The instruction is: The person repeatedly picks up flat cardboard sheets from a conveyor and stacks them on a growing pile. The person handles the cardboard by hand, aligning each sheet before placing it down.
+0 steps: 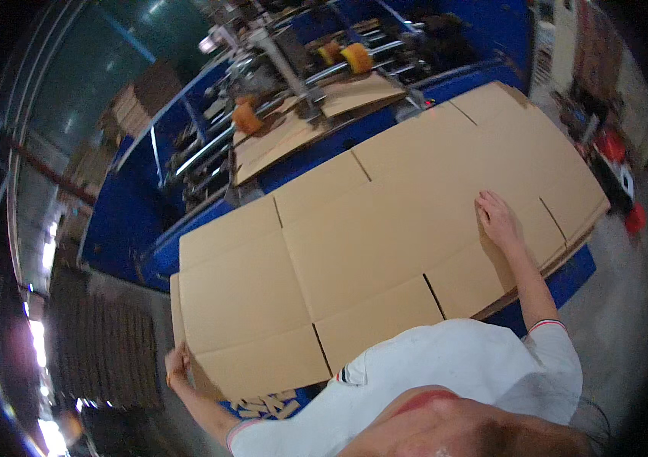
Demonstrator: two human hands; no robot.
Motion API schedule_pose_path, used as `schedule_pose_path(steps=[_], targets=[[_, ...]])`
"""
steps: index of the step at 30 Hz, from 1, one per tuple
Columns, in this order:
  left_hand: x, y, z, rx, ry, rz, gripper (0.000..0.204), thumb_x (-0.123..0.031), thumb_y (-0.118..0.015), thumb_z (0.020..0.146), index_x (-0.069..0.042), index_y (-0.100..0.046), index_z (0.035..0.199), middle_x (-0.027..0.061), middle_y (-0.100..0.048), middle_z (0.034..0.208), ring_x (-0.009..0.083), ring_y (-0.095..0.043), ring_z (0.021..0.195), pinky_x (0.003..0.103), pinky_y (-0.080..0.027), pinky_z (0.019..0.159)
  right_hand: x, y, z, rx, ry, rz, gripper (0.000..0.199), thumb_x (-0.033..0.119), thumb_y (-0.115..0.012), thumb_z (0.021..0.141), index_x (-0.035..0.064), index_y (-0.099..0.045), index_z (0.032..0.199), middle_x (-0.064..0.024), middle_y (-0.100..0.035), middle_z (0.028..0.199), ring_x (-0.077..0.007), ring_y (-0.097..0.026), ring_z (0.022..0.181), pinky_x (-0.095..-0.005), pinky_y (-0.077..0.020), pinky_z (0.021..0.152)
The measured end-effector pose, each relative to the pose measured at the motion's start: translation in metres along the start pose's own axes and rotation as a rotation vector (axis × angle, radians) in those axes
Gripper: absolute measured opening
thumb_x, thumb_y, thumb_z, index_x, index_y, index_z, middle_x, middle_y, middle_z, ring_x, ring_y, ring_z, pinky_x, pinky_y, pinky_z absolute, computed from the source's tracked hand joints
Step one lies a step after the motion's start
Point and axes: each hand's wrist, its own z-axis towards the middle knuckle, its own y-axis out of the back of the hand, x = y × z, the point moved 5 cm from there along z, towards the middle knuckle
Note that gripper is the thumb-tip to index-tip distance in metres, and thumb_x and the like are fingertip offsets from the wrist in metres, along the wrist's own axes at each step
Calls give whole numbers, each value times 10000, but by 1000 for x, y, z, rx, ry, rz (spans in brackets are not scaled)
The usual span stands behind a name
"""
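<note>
A large flat cardboard box blank (369, 228) with slots and crease lines lies across the blue table in front of me, on top of others whose edges show. My left hand (177, 364) is at its near left corner, with bent fingers closed on the edge; part of the grip is hidden. Over the right half of the blank, my right hand (497, 218) rests on the surface, fingers loosely bent and holding nothing.
Beyond the table stands a blue machine (118, 221) with metal rods and orange rollers (356, 58); another cardboard piece (282, 141) sits in it. Cardboard scraps (267, 405) lie near the table's near left edge. Stacked cardboard (103, 335) stands to the left, red objects (612, 143) to the right.
</note>
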Motion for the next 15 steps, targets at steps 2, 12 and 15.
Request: schedule_pose_path(steps=[2,12,15], targets=[[-24,20,-43,233,-56,-357,328,-354,-539,927,-56,-585,797,12,-525,544,110,-372,384,253,-275,369,-5,11,-19,-11,-52,28,258,66,-579,833,12,-625,1081,-158,-575,1237,-321,-483,1209,-394,-386,1028],[-158,-86,-250,33,-485,-700,419,-254,-596,881,29,-521,1180,111,-618,945,211,-592,838,299,-471,723,-35,45,-81,-29,-243,105,310,93,-587,818,12,-594,1116,-166,-546,1255,-363,-443,1222,-425,-360,1040],[-179,-135,-279,68,-576,-593,434,-238,-603,872,31,-507,1200,120,-609,985,219,-586,879,308,-466,759,-55,58,-98,-112,-422,45,353,109,-609,797,6,-584,1133,-186,-497,1293,-391,-412,1236,-445,-340,1049]])
